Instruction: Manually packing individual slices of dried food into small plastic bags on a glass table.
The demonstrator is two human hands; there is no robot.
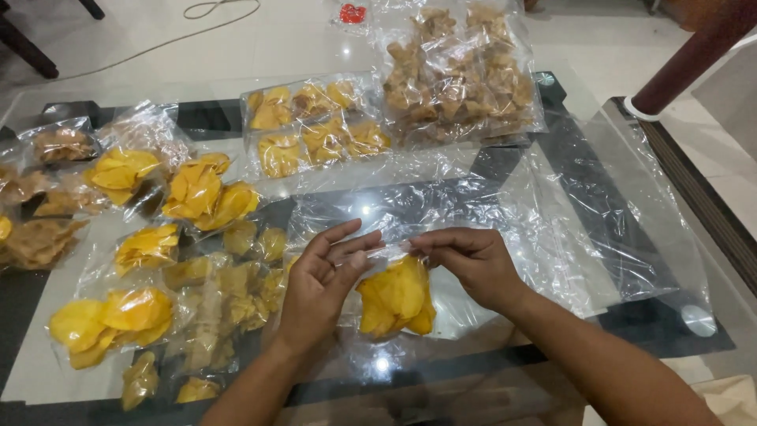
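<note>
from the head camera, a small clear bag of yellow chips (397,297) hangs at lower centre of the frame, its chips bunched in the bottom and its mouth stretched flat between two hands; the left hand (319,288) rises from the lower edge, palm turned inward, fingers extended and thumb pressed against them, pinching the left end of the bag's top edge; the right hand (471,264) comes in from the lower right, knuckles up, fingertips nipping the right end of the same edge; so both hands are grasping the bag, which dangles just below and between the two grips; under it lies a glass table (702,197) with a dark frame; a spread of empty clear plastic bags (552,229) covers the centre and right; filled bags of yellow chips (197,193) lie at left and lower left; a flat pack of yellow chips (315,126) sits at upper centre; beside it, at upper right, a large bag of brown crackers (461,75).
</note>
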